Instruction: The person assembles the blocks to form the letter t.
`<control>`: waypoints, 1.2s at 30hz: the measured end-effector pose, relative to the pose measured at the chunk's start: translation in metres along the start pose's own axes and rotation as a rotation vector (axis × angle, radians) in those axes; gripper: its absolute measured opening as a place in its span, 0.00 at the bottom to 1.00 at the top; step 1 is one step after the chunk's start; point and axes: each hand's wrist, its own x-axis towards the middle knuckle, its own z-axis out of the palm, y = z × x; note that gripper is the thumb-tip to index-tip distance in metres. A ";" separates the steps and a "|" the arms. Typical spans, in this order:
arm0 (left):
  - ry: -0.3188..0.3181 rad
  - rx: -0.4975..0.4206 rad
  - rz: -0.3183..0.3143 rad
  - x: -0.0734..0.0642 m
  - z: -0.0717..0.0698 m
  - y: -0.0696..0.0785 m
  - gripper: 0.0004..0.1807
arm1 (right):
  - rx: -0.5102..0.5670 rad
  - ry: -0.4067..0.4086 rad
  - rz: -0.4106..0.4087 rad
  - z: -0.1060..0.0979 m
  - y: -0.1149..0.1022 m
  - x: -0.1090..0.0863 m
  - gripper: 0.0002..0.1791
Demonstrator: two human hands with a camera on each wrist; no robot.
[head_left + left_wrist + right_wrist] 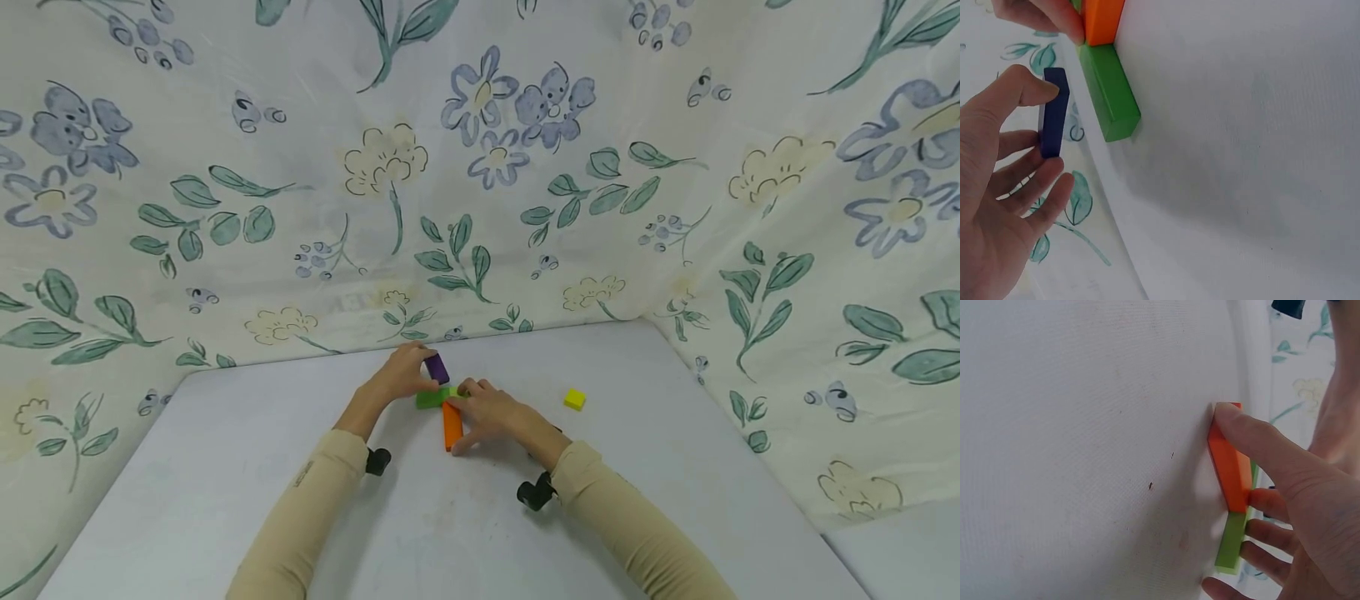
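My left hand (401,372) pinches a purple block (437,369) between thumb and fingers, just beyond a dark green block (429,401). In the left wrist view the same block (1054,119) looks dark blue, with the thumb at its upper end. My right hand (491,412) holds an orange block (453,429) lengthwise, its thumb on the near end and its index finger by the far end. That orange block meets the row made by the dark green block and a light green block (1231,542). The other right fingers lie along the light green block.
A small yellow block (575,399) lies on the white table (675,467), to the right of my right hand. A floral cloth (480,275) hangs behind the table's far edge and along its right side. Black wrist cameras (536,492) sit under both forearms.
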 end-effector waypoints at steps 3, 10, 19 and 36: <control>-0.012 -0.009 0.017 0.002 0.001 -0.001 0.36 | -0.001 0.000 -0.001 0.000 0.000 0.000 0.51; -0.028 -0.044 0.038 0.004 0.002 -0.003 0.33 | 0.005 0.001 0.000 -0.001 -0.001 -0.002 0.51; -0.047 -0.078 0.051 0.009 0.006 -0.007 0.33 | 0.029 -0.003 0.002 -0.002 -0.001 -0.001 0.51; -0.074 -0.155 0.078 0.013 0.010 -0.007 0.30 | 0.035 -0.007 0.007 0.001 0.000 0.000 0.51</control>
